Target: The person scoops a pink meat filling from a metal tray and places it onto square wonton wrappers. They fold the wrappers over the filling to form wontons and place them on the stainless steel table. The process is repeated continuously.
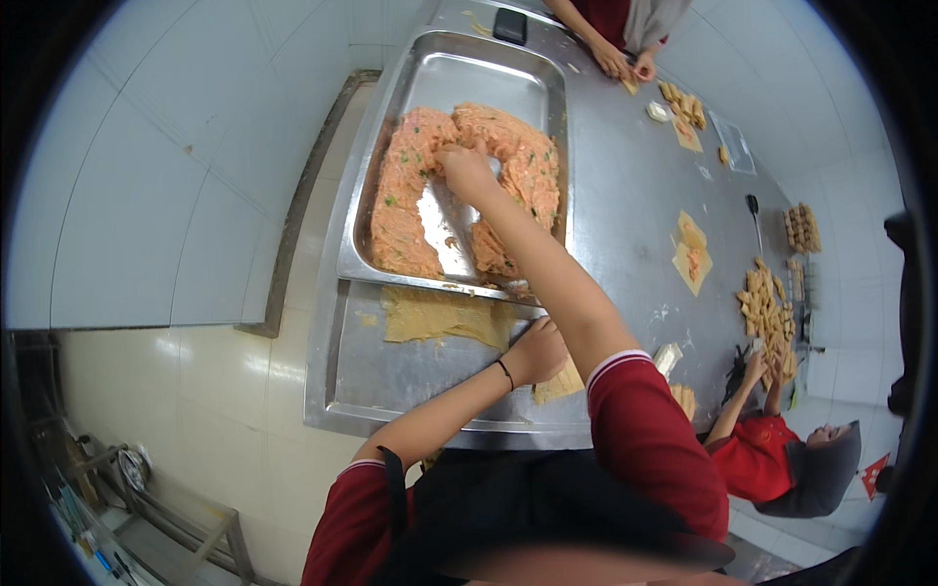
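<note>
A large steel tray (469, 66) holds a thick orange-pink minced filling (408, 186) with green flecks, heaped in a rough arch around bare metal. Reaching into the top of that arch is my right hand (467, 170), fingers curled into the filling. Something grey shows beside the fingers; I cannot make out what they grip. My left hand (537, 352) is closed just below the tray's near edge, its fingertips hidden. Pale yellow wrapper sheets (560, 383) lie right by it, and a wider yellow sheet (445, 317) lies to its left.
A filled wrapper (692, 256) lies on the steel table (625, 205) to the right. Folded pieces (765, 305) are piled farther right, near a co-worker in red (762, 454). Another person's hands (625, 66) work at the far end. A dark phone-like object (510, 25) sits beyond the tray.
</note>
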Action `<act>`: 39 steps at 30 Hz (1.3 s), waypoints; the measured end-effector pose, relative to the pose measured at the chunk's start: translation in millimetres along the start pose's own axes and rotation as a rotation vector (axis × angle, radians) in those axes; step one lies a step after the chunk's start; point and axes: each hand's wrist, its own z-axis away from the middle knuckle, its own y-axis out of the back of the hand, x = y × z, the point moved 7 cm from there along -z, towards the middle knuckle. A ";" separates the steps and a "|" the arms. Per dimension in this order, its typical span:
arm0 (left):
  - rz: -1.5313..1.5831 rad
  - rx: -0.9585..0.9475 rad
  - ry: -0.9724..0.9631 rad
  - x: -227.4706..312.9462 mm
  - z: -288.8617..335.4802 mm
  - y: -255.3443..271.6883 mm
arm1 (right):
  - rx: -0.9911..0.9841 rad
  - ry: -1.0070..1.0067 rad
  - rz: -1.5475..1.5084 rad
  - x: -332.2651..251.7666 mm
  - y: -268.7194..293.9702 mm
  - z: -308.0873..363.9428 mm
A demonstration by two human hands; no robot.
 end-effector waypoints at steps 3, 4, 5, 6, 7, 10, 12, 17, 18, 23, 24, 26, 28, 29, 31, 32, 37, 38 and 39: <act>0.050 -0.152 0.078 0.6 -2.7 5.3 | -0.136 0.014 -0.203 4.9 19.3 21.0; 0.082 -0.237 0.126 -1.4 -2.8 5.5 | -0.124 -0.008 -0.377 9.4 31.1 34.2; 0.112 -0.322 0.174 -3.7 -2.6 5.0 | -0.132 -0.054 -0.529 15.8 40.4 50.2; 0.102 -0.352 0.188 -4.8 -4.3 7.1 | 0.000 -0.088 -0.792 25.6 58.1 73.8; 0.096 -0.354 0.208 -7.2 -6.4 10.2 | 0.031 -0.140 -0.985 37.5 68.6 101.7; 0.073 -0.328 0.227 -8.2 -7.9 18.0 | 0.264 -0.329 -1.169 78.3 101.1 213.5; 0.034 -0.287 0.195 -6.1 -11.6 21.0 | 0.279 -0.557 -1.161 99.4 102.3 283.3; 0.088 -0.344 0.345 -9.4 -9.9 14.7 | 0.174 -0.751 -1.230 86.1 63.1 388.6; 0.087 -0.324 0.356 -9.4 -9.3 15.9 | 0.171 -0.780 -1.303 74.7 48.9 396.0; 0.076 -0.287 0.396 -12.6 -5.7 14.3 | 0.315 -0.673 -0.370 55.9 54.3 393.3; 0.086 -0.286 0.397 -13.3 -5.1 14.2 | 0.344 -0.670 -0.269 57.7 62.8 394.1; 0.084 -0.304 0.408 -14.2 -4.3 12.9 | 0.324 -0.662 -0.185 67.1 77.9 394.7; 0.085 -0.307 0.405 -14.4 -5.1 13.3 | 0.325 -0.608 -0.295 73.0 85.3 391.5; 0.087 -0.308 0.405 -14.5 -5.3 13.7 | 0.354 -0.570 -0.348 73.4 87.8 391.0; 0.088 -0.309 0.408 -13.5 -5.1 12.9 | 0.330 -0.447 -0.374 59.5 81.6 387.1; 0.085 -0.313 0.411 -13.7 -4.9 13.3 | 0.296 -0.380 -0.362 51.1 75.5 385.9; 0.087 -0.301 0.402 -13.1 -5.2 14.5 | 0.275 -0.369 -0.249 37.5 53.5 386.4; 0.081 -0.302 0.401 -12.9 -5.1 14.3 | 0.259 -0.409 -0.232 37.7 52.4 387.3; 0.074 -0.297 0.391 -12.5 -5.5 14.8 | 0.243 -0.418 -0.224 39.0 54.2 387.9</act>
